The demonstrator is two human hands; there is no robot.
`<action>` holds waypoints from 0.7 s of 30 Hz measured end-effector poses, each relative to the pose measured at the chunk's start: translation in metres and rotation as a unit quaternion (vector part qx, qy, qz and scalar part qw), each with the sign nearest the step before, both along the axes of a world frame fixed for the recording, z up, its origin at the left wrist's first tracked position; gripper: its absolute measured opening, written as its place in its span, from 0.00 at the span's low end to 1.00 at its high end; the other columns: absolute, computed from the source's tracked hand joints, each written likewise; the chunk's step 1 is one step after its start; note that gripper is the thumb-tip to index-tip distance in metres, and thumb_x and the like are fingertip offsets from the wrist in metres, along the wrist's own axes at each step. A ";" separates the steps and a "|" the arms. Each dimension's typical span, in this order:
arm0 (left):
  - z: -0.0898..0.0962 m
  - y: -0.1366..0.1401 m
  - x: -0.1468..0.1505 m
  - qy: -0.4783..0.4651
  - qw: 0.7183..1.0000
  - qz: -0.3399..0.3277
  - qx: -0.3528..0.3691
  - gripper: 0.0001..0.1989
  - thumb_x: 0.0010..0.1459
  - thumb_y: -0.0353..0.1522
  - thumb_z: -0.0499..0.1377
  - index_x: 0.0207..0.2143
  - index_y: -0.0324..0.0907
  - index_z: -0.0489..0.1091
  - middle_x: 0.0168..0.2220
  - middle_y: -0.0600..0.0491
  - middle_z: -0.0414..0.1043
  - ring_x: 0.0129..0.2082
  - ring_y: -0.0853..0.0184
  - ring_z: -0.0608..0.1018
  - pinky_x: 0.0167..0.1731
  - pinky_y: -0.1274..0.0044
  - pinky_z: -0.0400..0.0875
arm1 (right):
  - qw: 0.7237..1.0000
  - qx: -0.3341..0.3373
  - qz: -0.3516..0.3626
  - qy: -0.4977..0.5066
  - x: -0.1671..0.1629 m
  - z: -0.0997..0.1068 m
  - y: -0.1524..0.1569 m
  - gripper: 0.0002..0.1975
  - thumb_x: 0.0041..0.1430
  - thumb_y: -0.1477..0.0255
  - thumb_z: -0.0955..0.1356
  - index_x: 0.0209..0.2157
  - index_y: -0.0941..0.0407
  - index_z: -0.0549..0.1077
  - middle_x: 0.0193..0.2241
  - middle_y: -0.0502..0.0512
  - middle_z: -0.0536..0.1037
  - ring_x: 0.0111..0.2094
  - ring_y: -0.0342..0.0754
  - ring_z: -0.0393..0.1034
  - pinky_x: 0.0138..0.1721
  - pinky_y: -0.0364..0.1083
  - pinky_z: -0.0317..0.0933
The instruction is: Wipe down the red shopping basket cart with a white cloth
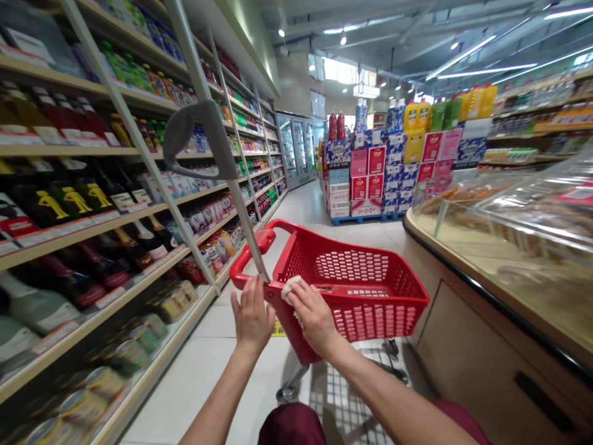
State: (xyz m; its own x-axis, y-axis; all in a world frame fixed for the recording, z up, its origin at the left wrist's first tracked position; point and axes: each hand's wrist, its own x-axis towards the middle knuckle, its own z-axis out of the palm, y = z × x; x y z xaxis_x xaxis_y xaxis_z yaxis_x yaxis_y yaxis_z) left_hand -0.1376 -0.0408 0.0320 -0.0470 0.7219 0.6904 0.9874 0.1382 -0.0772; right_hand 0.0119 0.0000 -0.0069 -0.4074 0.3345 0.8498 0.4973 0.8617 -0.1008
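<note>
A red plastic shopping cart basket (370, 318) with lattice sides stands in front of me on small wheels. My right hand (315, 318) presses a crumpled whitish cloth (291, 285) against the rim at the basket's near left corner. Just left of it, my left hand (252, 315) is raised with its fingers stretched out, close to the red handle end (238, 269); whether its fingertips touch the cart I cannot tell. A grey metal pole (252, 241) with a grey loop-shaped handle (201, 139) rises at a tilt from that end of the cart.
Shelves of bottles and cans (162, 204) run along the left side. On the right is a wooden counter (472, 321) with clear covers over food. Farther ahead, stacked boxes and drinks (370, 179) stand on a blue pallet (361, 219), with glass-door coolers (299, 148) behind.
</note>
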 end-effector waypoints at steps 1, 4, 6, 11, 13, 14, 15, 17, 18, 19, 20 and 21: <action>0.003 0.002 -0.004 -0.007 1.000 0.018 -0.003 0.27 0.49 0.27 0.47 0.54 0.30 0.53 0.56 0.39 0.56 0.57 0.59 0.56 0.56 0.59 0.40 | 1.000 0.007 0.001 -0.002 -0.005 0.003 0.001 0.20 0.54 0.83 0.57 0.49 0.61 0.65 0.52 0.60 0.65 0.58 0.50 0.47 0.53 0.54 0.52; 0.006 0.007 -0.011 -0.008 0.998 0.034 -0.044 0.29 0.46 0.27 0.47 0.54 0.29 0.53 0.56 0.39 0.54 0.58 0.57 0.53 0.55 0.57 0.41 | 0.999 0.033 0.015 -0.022 -0.016 -0.001 0.002 0.18 0.56 0.82 0.57 0.46 0.59 0.68 0.48 0.58 0.69 0.56 0.48 0.52 0.52 0.52 0.55; 0.004 0.006 -0.013 -0.004 0.998 0.033 -0.059 0.30 0.45 0.26 0.47 0.54 0.29 0.52 0.57 0.40 0.53 0.59 0.58 0.53 0.55 0.57 0.41 | 0.999 0.039 0.025 -0.029 -0.022 -0.003 0.000 0.16 0.57 0.81 0.58 0.45 0.59 0.69 0.47 0.58 0.71 0.55 0.48 0.54 0.51 0.51 0.56; -0.001 0.002 -0.017 0.002 0.998 0.016 -0.057 0.33 0.44 0.25 0.47 0.56 0.31 0.50 0.59 0.42 0.50 0.59 0.59 0.51 0.56 0.57 0.40 | 0.998 0.037 0.025 -0.032 -0.031 0.002 0.003 0.16 0.58 0.78 0.60 0.48 0.59 0.67 0.52 0.58 0.65 0.58 0.49 0.48 0.54 0.52 0.50; -0.001 0.000 -0.018 0.002 0.999 0.011 -0.052 0.33 0.44 0.24 0.47 0.56 0.33 0.49 0.58 0.43 0.51 0.59 0.59 0.52 0.56 0.58 0.38 | 0.997 0.043 0.028 -0.051 -0.030 -0.007 0.005 0.15 0.58 0.77 0.60 0.46 0.58 0.68 0.50 0.57 0.67 0.57 0.49 0.50 0.54 0.52 0.51; -0.001 0.000 -0.019 0.002 0.999 0.007 -0.051 0.33 0.44 0.24 0.46 0.56 0.33 0.49 0.58 0.43 0.51 0.59 0.60 0.52 0.56 0.58 0.38 | 0.996 0.045 0.034 -0.064 -0.028 -0.013 0.005 0.14 0.58 0.77 0.60 0.45 0.57 0.68 0.49 0.56 0.69 0.56 0.48 0.52 0.54 0.51 0.52; -0.001 0.000 -0.020 0.003 0.999 0.004 -0.052 0.33 0.44 0.23 0.46 0.56 0.33 0.49 0.58 0.44 0.51 0.59 0.60 0.52 0.56 0.58 0.37 | 0.995 0.046 0.042 -0.076 -0.027 -0.018 0.005 0.14 0.58 0.77 0.60 0.44 0.56 0.69 0.48 0.54 0.70 0.55 0.47 0.54 0.53 0.51 0.53; -0.001 -0.001 -0.020 0.002 0.999 -0.001 -0.052 0.33 0.44 0.23 0.46 0.56 0.33 0.49 0.58 0.44 0.52 0.59 0.60 0.52 0.56 0.57 0.38 | 0.994 0.044 0.052 -0.081 -0.026 -0.021 0.002 0.14 0.59 0.76 0.59 0.44 0.56 0.69 0.47 0.54 0.70 0.55 0.47 0.55 0.53 0.50 0.54; -0.001 -0.001 -0.019 0.000 0.999 -0.001 -0.050 0.33 0.44 0.24 0.46 0.56 0.33 0.49 0.58 0.43 0.51 0.59 0.60 0.52 0.56 0.57 0.39 | 0.995 0.042 0.051 -0.072 -0.027 -0.017 0.001 0.14 0.58 0.76 0.59 0.45 0.57 0.69 0.48 0.54 0.69 0.55 0.47 0.53 0.53 0.50 0.53; -0.002 -0.001 -0.018 -0.002 0.999 -0.001 -0.048 0.33 0.44 0.24 0.46 0.56 0.33 0.49 0.58 0.43 0.51 0.59 0.59 0.52 0.56 0.57 0.40 | 0.996 0.040 0.046 -0.060 -0.029 -0.010 0.001 0.15 0.58 0.77 0.59 0.45 0.58 0.68 0.50 0.55 0.68 0.57 0.48 0.51 0.53 0.50 0.53; -0.001 -0.001 -0.018 -0.004 0.999 -0.001 -0.046 0.32 0.44 0.24 0.47 0.56 0.33 0.50 0.58 0.43 0.51 0.59 0.59 0.51 0.56 0.57 0.40 | 0.998 0.037 0.039 -0.046 -0.032 0.000 0.001 0.15 0.58 0.77 0.59 0.46 0.59 0.68 0.51 0.56 0.66 0.57 0.48 0.48 0.54 0.51 0.51; -0.001 -0.002 -0.017 -0.006 0.999 0.001 -0.046 0.32 0.44 0.24 0.47 0.56 0.33 0.50 0.58 0.43 0.50 0.59 0.59 0.51 0.56 0.57 0.41 | 0.998 0.034 0.030 -0.033 -0.034 0.008 0.001 0.16 0.58 0.78 0.59 0.47 0.59 0.67 0.52 0.57 0.65 0.58 0.49 0.47 0.54 0.52 0.51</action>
State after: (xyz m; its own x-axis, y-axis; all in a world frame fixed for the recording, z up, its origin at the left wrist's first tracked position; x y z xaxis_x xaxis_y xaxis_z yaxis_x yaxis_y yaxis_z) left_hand -0.1546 -0.0424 0.0307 -0.0558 0.7823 0.6205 0.9880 0.1328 -0.0786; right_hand -0.0226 0.0013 0.0016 -0.4802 0.2506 0.8406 0.4480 0.8940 -0.0105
